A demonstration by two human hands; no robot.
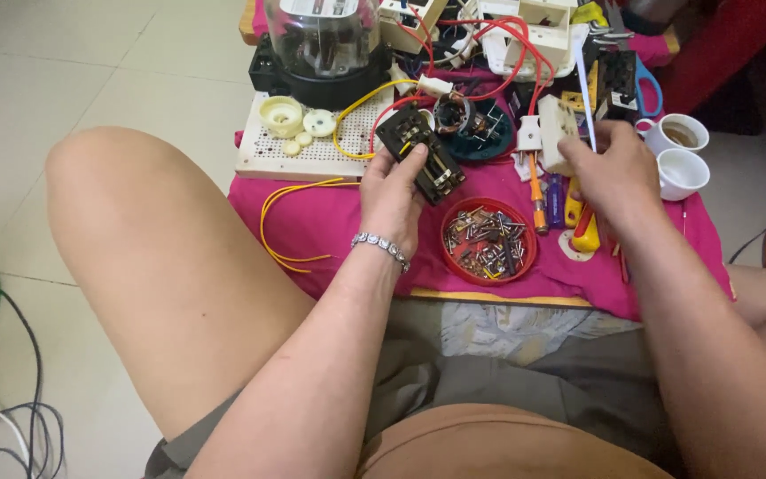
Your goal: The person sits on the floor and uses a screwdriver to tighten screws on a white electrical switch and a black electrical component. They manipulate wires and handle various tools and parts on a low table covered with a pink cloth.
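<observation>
Fingers of left hand (392, 191) clasp a black switch block (420, 151); right hand (609, 168) grips a white rod (585, 89).

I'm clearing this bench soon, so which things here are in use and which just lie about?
In use: black switch block in the left hand; cream plastic part at the right hand.
Lying about: red screw dish, two cups, yellow wire, perforated board.

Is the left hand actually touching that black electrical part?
Touching. The head view shows the left hand with its fingers wrapped round the black electrical part, lifted above the pink cloth.
</observation>
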